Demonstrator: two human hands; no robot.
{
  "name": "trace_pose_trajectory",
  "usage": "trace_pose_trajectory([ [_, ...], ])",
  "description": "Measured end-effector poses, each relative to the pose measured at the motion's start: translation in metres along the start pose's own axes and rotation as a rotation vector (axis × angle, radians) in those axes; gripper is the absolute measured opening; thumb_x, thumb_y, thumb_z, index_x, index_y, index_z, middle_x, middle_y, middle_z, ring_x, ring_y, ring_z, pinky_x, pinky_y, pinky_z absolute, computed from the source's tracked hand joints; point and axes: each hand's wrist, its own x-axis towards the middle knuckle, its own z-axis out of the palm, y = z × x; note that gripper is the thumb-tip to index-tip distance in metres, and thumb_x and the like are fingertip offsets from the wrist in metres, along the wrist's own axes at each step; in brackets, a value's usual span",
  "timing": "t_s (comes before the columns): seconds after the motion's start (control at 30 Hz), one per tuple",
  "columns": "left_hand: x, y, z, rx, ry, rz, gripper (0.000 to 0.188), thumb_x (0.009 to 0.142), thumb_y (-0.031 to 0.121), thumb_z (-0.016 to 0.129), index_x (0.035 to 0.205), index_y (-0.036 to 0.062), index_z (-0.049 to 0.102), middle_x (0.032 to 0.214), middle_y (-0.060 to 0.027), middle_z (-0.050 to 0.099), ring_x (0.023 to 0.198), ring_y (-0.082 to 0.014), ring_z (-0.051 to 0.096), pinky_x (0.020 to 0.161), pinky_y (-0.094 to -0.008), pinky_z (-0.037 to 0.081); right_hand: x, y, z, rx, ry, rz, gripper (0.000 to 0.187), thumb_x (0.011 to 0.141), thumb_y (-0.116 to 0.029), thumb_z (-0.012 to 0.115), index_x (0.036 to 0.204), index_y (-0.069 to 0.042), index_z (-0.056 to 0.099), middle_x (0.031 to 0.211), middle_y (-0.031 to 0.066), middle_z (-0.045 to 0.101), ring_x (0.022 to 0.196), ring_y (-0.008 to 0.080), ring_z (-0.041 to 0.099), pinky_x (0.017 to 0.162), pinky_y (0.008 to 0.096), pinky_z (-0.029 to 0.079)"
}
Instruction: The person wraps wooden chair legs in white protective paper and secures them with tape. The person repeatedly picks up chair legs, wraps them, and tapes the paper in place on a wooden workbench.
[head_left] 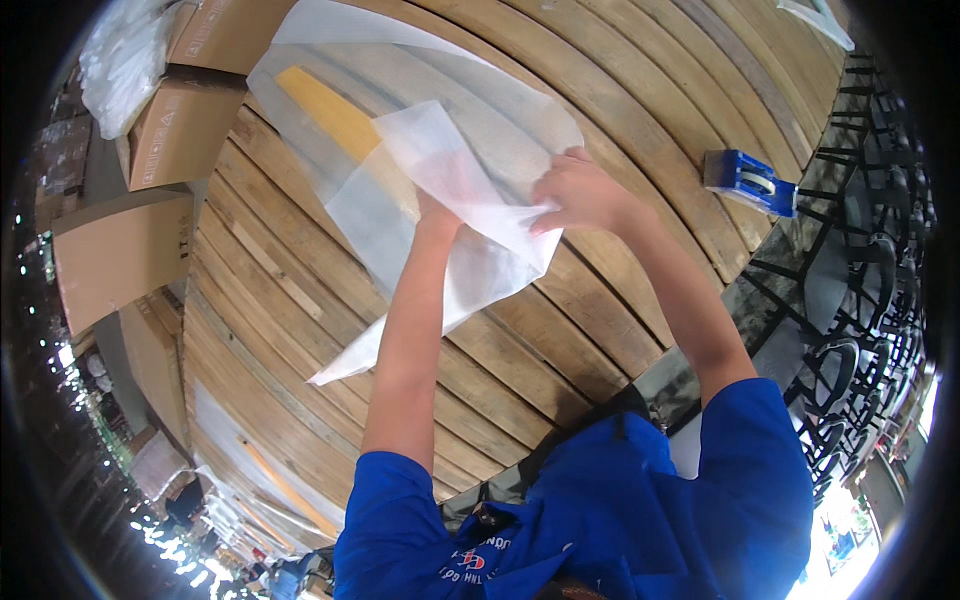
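Note:
A large translucent white foam sheet (520, 110) lies spread over the slatted wooden surface, its near part folded and lifted. Under it shows a yellow-brown wooden strip (325, 112), slanting toward my hands. My left hand (440, 195) reaches beneath a raised fold of the sheet, over the near end of the strip. The sheet veils its fingers, so their grip cannot be made out. To the right, my right hand (585, 195) is closed on the sheet's right edge, thumb toward the fold. One pointed corner of the sheet trails toward me, left of my left forearm.
A blue tape dispenser (752, 183) sits near the right edge of the slatted table (620, 90). Cardboard boxes (180, 130) line the left side, with clear plastic wrap (125, 65) on top. Black metal frames (850, 300) are stacked at the right.

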Motion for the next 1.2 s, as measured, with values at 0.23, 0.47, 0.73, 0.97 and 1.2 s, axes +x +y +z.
trace_pose_trajectory([
  [0.23,-0.016,0.004,-0.001,0.074,-0.025,0.029,0.060,0.083,0.046,0.070,0.133,0.0153,0.057,0.127,-0.0146,0.056,0.130,-0.0325,0.043,0.113,-0.0524,0.023,-0.090,0.062,0.100,0.462,0.959,0.525,0.047,0.075,-0.028,0.089,0.103,0.000,0.063,0.124,0.0136,0.058,0.117,0.0311,0.054,0.102,0.0438,0.043],
  [0.47,-0.009,0.013,-0.024,0.101,-0.171,-0.012,0.061,0.085,0.045,0.068,0.138,0.0178,0.054,0.129,-0.0119,0.054,0.131,-0.0311,0.042,0.112,-0.0512,0.022,-0.025,0.019,0.144,1.429,1.037,0.731,0.073,0.080,-0.024,0.085,0.134,0.009,0.049,0.128,0.0187,0.059,0.116,0.0276,0.059,0.099,0.0419,0.048],
  [0.73,-0.011,0.011,-0.020,-0.039,-0.166,0.002,0.067,0.086,0.041,0.067,0.145,0.0155,0.050,0.142,-0.0161,0.050,0.137,-0.0333,0.039,0.115,-0.0545,0.021,-0.035,-0.021,0.110,2.068,0.888,0.585,0.053,0.091,-0.015,0.073,0.135,0.005,0.051,0.127,0.0166,0.064,0.115,0.0281,0.064,0.100,0.0443,0.052],
  [0.97,-0.048,-0.019,0.040,-0.118,0.259,0.221,0.060,0.086,0.034,0.065,0.140,0.0104,0.054,0.142,-0.0203,0.050,0.140,-0.0384,0.036,0.115,-0.0589,0.021,-0.047,-0.088,0.160,0.869,0.364,0.254,0.018,0.090,-0.012,0.073,0.107,-0.004,0.073,0.109,0.0064,0.071,0.098,0.0224,0.068,0.088,0.0367,0.053],
  [1.2,-0.155,-0.034,0.017,0.068,0.026,-0.003,0.057,0.086,0.028,0.066,0.138,0.0070,0.054,0.143,-0.0206,0.050,0.138,-0.0389,0.038,0.114,-0.0579,0.024,-0.070,-0.094,0.204,0.269,0.364,-0.143,0.011,0.081,-0.013,0.077,0.091,-0.011,0.076,0.089,0.0064,0.066,0.089,0.0280,0.063,0.079,0.0395,0.051],
])
